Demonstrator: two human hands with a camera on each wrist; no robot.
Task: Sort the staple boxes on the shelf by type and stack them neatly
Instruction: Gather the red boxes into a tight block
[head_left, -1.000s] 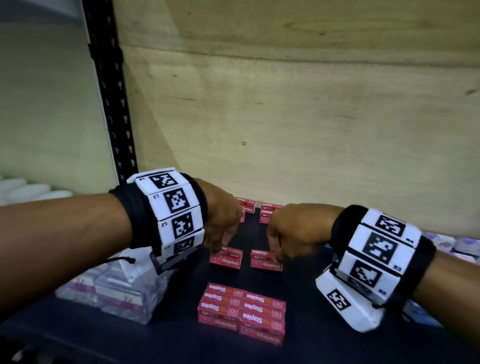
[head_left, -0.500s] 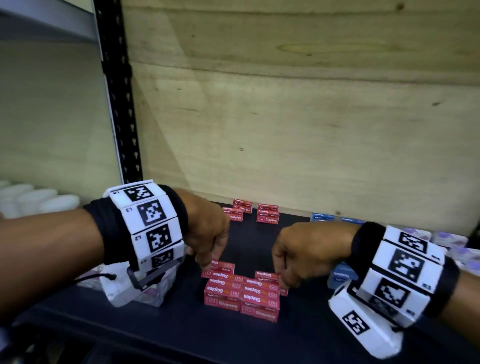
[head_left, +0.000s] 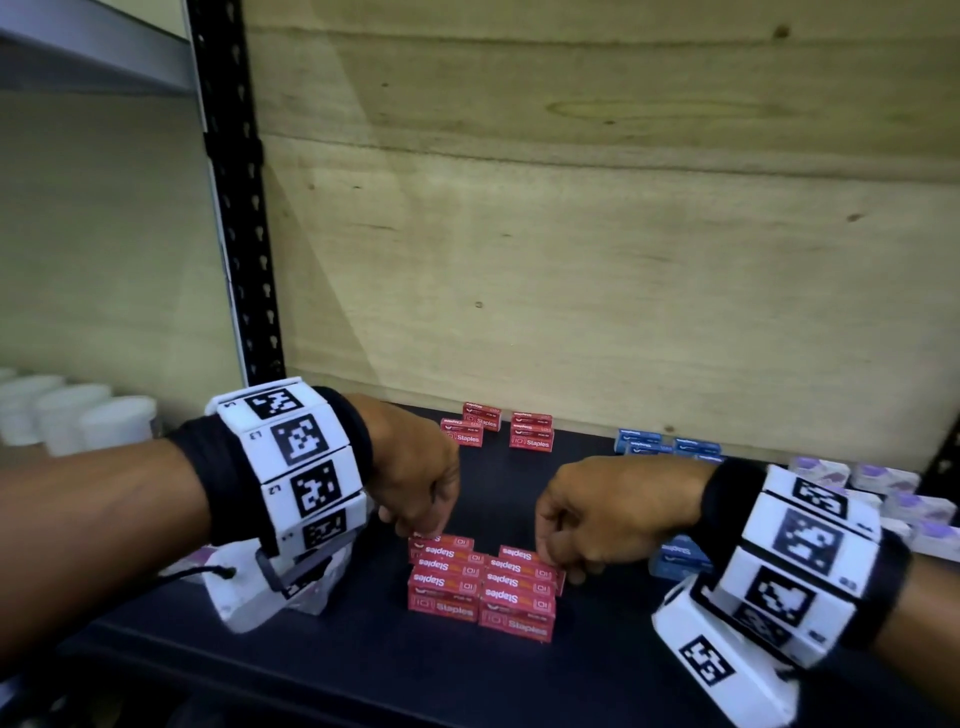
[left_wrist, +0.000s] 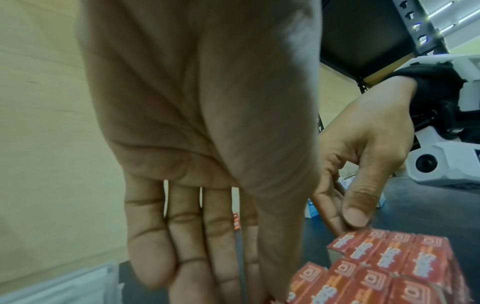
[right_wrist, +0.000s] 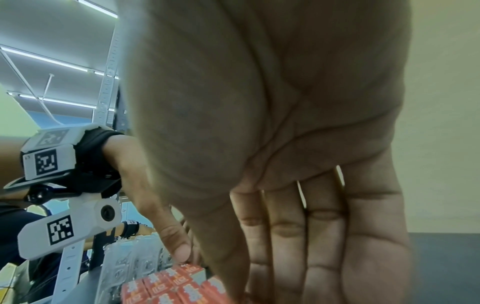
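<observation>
A block of red staple boxes (head_left: 483, 592) stands in two columns at the middle of the dark shelf (head_left: 363, 665). My left hand (head_left: 415, 530) pinches the top box of the left column (head_left: 447, 543) from above. Over the right column, my right hand (head_left: 558, 564) pinches the top box (head_left: 519, 555), thumb on the near side. The left wrist view shows the right hand (left_wrist: 345, 222) gripping the far corner of the red block (left_wrist: 389, 267). In the right wrist view the left hand's thumb (right_wrist: 182, 253) touches a box on the block (right_wrist: 168, 288).
More red boxes (head_left: 498, 428) sit by the plywood back wall (head_left: 571, 260), with blue boxes (head_left: 665, 447) to their right and one blue box (head_left: 678, 558) beside my right hand. Purple-and-white packs (head_left: 883, 493) lie far right, clear packs (head_left: 291, 597) left. A black post (head_left: 234, 208) stands at the left.
Each hand carried a red box from mid-shelf forward onto the red block. The boxes now rest on top of the two columns, still pinched.
</observation>
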